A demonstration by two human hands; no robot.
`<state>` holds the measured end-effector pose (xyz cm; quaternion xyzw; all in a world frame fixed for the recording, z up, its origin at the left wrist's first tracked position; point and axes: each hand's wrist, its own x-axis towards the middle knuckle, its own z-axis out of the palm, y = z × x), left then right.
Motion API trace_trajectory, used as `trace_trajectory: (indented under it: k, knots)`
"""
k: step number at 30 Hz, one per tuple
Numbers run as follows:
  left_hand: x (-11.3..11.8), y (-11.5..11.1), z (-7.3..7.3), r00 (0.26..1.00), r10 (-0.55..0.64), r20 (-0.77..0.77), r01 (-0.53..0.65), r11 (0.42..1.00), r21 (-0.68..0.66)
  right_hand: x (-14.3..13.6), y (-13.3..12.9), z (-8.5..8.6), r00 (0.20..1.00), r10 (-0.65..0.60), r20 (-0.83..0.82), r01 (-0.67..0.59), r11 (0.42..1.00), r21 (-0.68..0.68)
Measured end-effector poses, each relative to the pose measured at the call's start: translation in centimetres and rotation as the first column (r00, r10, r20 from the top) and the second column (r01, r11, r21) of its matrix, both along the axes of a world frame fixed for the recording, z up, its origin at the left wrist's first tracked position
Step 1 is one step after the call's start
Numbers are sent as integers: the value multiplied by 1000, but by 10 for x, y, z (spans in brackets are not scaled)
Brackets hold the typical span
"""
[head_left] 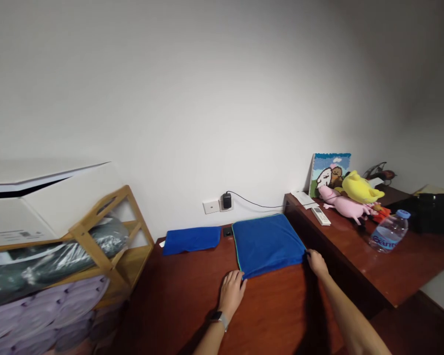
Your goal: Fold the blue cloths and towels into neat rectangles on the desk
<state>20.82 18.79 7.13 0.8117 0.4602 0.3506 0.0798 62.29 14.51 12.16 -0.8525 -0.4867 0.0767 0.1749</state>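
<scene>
A blue cloth (268, 244) with a thin light-green edge lies spread on the reddish-brown wooden table (192, 301). My left hand (232, 291), with a watch on the wrist, is at its near left corner. The thumb and fingers close on that corner. At the near right corner, my right hand (317, 263) pinches the cloth's edge. A second, narrower blue cloth (192, 239) lies folded by the wall to the left, touched by neither hand.
A higher desk (373, 261) on the right bears a bottle (388, 234), plush toys (346, 204), a remote control (320, 216) and a picture (329, 172). A cable runs from the black plug (227, 200) towards it. On the left stands a wooden rack (107, 241) with a white box (40, 207).
</scene>
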Motion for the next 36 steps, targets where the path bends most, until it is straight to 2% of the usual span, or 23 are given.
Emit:
trace_trajectory:
  k: [6, 9, 11, 15, 18, 20, 22, 23, 25, 27, 29, 32, 34, 36]
  knots:
    - [-1, 8, -1, 998, 52, 21, -52, 998, 38, 7, -1, 8, 995, -42, 91, 35, 996, 80]
    - [-4, 7, -1, 998, 59, 15, -59, 998, 26, 5, -6, 4, 975, -58, 213, 28, 990, 142]
    - [-4, 5, -1, 998, 65, -3, -65, 998, 9, 1, -10, -4, 958, -39, 283, 8, 994, 109]
    - [-4, -2, 4, 998, 51, -41, -52, 998, -22, -6, -18, -18, 957, -15, 291, 15, 1000, 4]
    - [-28, -7, 6, 997, 22, -77, -24, 999, -24, -14, -19, -16, 944, -82, 319, 85, 996, 3]
    - [-67, -10, 1, 991, 64, -114, -63, 998, 16, -28, -15, -8, 918, -122, 377, 119, 992, 33]
    - [-120, -12, -8, 972, 182, -148, -169, 981, 93, -56, -5, 3, 901, -85, 424, 60, 996, 73]
    - [-149, -13, -13, 955, 248, -161, -228, 964, 136, -76, 2, 9, 903, -15, 429, -24, 996, 84]
    - [-201, -18, -24, 914, 366, -175, -329, 921, 208, -129, 22, 19, 897, 209, 389, -256, 964, 73]
    - [-237, -25, -32, 888, 422, -184, -375, 895, 242, -193, 47, 27, 842, 454, 292, -484, 874, 35]
    - [-252, -32, -34, 879, 434, -199, -383, 890, 249, -259, 76, 31, 778, 595, 203, -608, 794, 3]
    - [-248, -39, -29, 867, 446, -221, -397, 887, 235, -340, 120, 32, 726, 671, 151, -676, 736, -17]
    - [-242, -43, -25, 864, 451, -222, -409, 888, 211, -376, 144, 32, 717, 685, 128, -687, 726, -33]
    - [-237, -46, -21, 869, 448, -212, -415, 892, 180, -399, 161, 30, 728, 677, 109, -675, 736, -59]
